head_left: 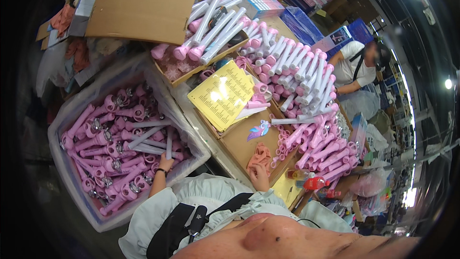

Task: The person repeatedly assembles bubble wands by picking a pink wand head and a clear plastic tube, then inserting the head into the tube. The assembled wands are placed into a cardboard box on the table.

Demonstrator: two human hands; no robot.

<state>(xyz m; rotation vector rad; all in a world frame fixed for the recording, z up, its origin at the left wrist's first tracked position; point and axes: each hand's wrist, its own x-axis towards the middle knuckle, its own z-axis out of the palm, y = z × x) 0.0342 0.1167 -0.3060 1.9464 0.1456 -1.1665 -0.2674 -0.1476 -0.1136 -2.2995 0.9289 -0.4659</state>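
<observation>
The left hand (165, 164) reaches into the clear plastic tub (62, 120) of pink plastic wand handles (103, 148), its grip closed around a pale lilac tube (168, 144) held upright, likely for an easy lift. The right hand (258, 176) rests on a flat cardboard box (239, 139), grip loosely curled on a crumpled pink cloth (261, 156), holding nothing firmly. Stacked cartons and assembled wands (306, 72) crowd the desk in a busy workshop

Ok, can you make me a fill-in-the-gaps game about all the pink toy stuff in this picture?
1. The left hand reaches into a bin full of ____ wand handles.
2. The right hand rests on a ____ box.
3. The sheet of paper above that hand is ____.
4. The left hand grips a ____ tube.

Missing words: pink; cardboard; yellow; white
</observation>
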